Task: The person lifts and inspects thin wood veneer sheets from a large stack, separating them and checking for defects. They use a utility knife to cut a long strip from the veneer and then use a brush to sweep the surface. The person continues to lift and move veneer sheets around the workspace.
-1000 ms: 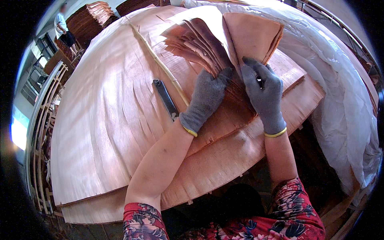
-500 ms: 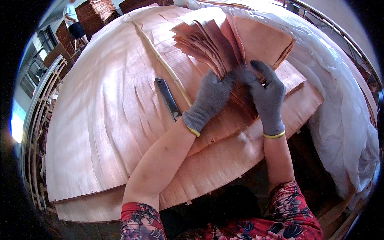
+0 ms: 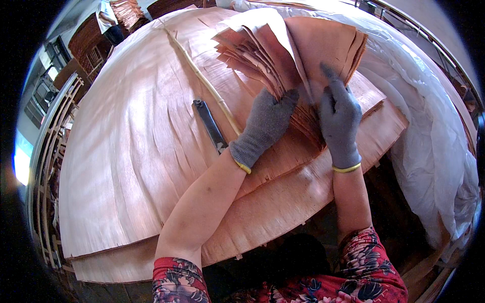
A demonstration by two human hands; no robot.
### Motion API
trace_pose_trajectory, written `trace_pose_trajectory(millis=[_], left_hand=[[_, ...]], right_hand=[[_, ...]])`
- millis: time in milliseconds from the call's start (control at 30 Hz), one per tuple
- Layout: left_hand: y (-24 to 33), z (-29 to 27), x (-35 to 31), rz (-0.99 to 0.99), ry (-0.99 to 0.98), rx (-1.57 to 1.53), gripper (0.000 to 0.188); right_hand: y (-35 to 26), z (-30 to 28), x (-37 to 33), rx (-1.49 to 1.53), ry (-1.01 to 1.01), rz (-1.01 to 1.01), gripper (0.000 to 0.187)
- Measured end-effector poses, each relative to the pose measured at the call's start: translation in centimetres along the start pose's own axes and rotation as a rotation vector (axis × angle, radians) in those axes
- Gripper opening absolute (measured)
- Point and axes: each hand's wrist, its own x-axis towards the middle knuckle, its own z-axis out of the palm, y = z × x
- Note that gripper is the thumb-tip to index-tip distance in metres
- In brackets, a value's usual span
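Note:
A fanned bundle of thin reddish-brown wood veneer sheets [image 3: 255, 53] stands bent upward over a large veneer stack. My left hand [image 3: 268, 116], in a grey knit glove with a yellow cuff, is closed around the bundle's lower part. My right hand [image 3: 341, 111], gloved the same way, is at the bundle's right side. Its index finger stretches up against a turned-over sheet [image 3: 321, 48], with the fingers apart. Motion blurs the thumb area. Left of my left hand lies a dark flat-handled tool [image 3: 209, 126], its lower end near my wrist. A pale thin stick [image 3: 202, 78] runs along the stack.
The broad veneer stack [image 3: 116, 166] spreads beneath both hands, its sheets cracked and wavy. Crumpled translucent plastic sheeting [image 3: 419, 126] drapes down on the right. A wooden slatted rack [image 3: 48, 177] stands at the left. Far left, a person [image 3: 107, 22] is near more veneer piles [image 3: 129, 12].
A sheet has turned over from the left part of the bundle toward the right. My right hand's fingers have opened out. The far person has moved rightward.

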Motion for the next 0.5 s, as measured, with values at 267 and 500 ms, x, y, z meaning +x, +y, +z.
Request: trace_pose_trajectory(millis=[267,500], left_hand=[[-0.1,0.2,0.0,0.038,0.066,-0.042,0.024],[1.2,-0.1,0.0,-0.153,-0.017,-0.042,0.023]], right_hand=[[-0.2,0.3,-0.2,0.002,-0.061,0.035,0.030],[0.5,0.1,-0.1,0.021,0.036,0.108,0.018]])
